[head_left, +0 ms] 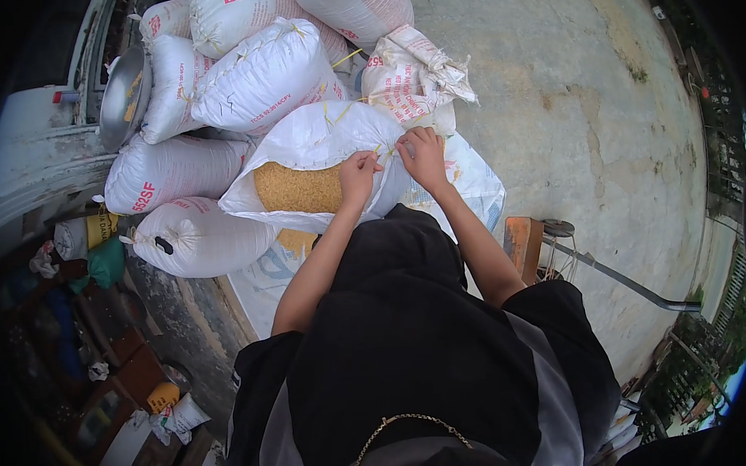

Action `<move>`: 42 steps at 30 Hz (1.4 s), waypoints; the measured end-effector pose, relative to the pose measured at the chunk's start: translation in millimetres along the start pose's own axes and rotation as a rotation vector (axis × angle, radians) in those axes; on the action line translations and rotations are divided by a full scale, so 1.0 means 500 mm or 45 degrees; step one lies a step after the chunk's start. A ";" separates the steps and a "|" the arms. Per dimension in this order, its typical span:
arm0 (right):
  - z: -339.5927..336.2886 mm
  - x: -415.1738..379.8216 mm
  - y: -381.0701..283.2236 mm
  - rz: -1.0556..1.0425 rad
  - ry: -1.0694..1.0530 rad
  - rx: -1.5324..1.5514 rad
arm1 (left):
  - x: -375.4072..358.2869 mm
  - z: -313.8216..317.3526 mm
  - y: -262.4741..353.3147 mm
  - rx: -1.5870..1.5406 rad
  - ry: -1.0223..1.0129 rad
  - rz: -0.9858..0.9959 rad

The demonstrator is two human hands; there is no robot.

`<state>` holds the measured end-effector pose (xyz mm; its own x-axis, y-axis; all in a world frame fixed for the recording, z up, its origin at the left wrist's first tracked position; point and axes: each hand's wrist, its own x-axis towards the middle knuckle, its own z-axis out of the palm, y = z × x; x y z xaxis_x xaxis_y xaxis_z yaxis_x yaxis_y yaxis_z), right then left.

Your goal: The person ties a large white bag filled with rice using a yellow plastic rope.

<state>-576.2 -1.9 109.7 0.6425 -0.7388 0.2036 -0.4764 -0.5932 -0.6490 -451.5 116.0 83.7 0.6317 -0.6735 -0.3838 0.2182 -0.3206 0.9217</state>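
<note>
An open white woven sack [310, 123] full of yellow-brown grain [299, 187] lies in front of me, its mouth gaping on the near left side. At the sack's right end, my left hand [358, 177] is closed, thumb and fingertips pinched by a thin yellow string [377, 154]. Close beside it, my right hand [422, 157] grips the gathered edge of the sack's mouth with bent fingers. Part of the string and the pinched cloth is hidden by the fingers.
Several filled, tied white sacks [258, 76] are piled behind and left. A crumpled sack [412, 77] stands at the back right. A metal basin [124, 98] leans at the far left. A plastic sheet [474, 174] lies below; a rusty-orange wheeled device [523, 247] stands right.
</note>
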 end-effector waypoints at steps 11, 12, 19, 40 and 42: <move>0.032 -0.003 0.016 -0.248 -0.179 -0.070 | 0.002 0.023 -0.005 0.260 0.057 -0.022; 0.034 -0.003 0.019 -0.235 -0.177 -0.036 | 0.001 0.025 0.002 0.256 0.058 -0.022; 0.046 0.015 0.056 -0.058 -0.259 0.250 | -0.002 0.032 0.023 0.203 0.130 0.089; 0.012 0.013 0.055 -0.101 -0.394 0.373 | -0.035 0.074 0.041 0.686 0.091 -0.183; 0.018 0.011 0.058 -0.039 -0.372 0.393 | -0.038 0.080 0.048 0.731 0.113 -0.205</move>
<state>-581.2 -20.4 85.3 0.8178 -0.5742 0.0386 -0.2811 -0.4570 -0.8439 -487.9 94.6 110.9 0.6888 -0.5366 -0.4874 -0.1050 -0.7392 0.6653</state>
